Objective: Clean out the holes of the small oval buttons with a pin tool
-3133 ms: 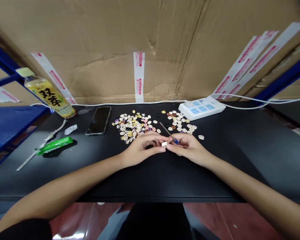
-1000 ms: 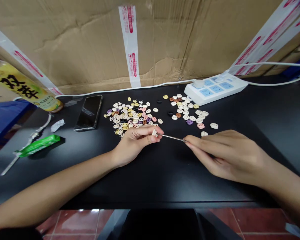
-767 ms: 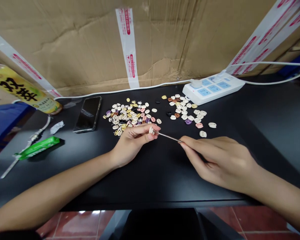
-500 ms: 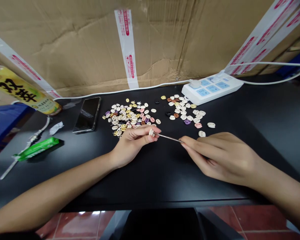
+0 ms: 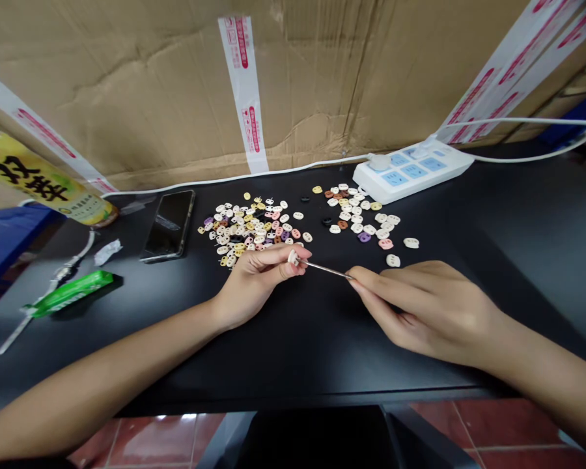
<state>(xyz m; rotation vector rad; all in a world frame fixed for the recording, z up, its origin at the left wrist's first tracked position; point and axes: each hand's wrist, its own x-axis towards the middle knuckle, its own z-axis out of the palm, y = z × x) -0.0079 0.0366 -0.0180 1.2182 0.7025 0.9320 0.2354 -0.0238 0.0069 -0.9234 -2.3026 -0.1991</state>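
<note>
My left hand (image 5: 258,277) pinches a small white two-hole bead (image 5: 292,257) between thumb and forefinger. My right hand (image 5: 432,306) grips a thin metal pick (image 5: 325,268) by its near end, and the pick's tip meets the bead. Both hands rest on the black table (image 5: 297,345). Just beyond my left hand lies a pile of several small coloured beads (image 5: 251,228). A second, smaller pile (image 5: 359,218) lies beyond the pick, with two loose white beads (image 5: 401,251) near my right hand.
A black phone (image 5: 168,225) lies left of the beads. A green packet (image 5: 71,293) and a yellow-labelled bottle (image 5: 43,185) are at the far left. A white power strip (image 5: 410,172) with its cable sits at the back right, against a cardboard wall (image 5: 293,78).
The pick went from pointing away with both hands close together to lying level between them, tip at the bead. Over the last second the hands hardly moved; the view shifted slightly.
</note>
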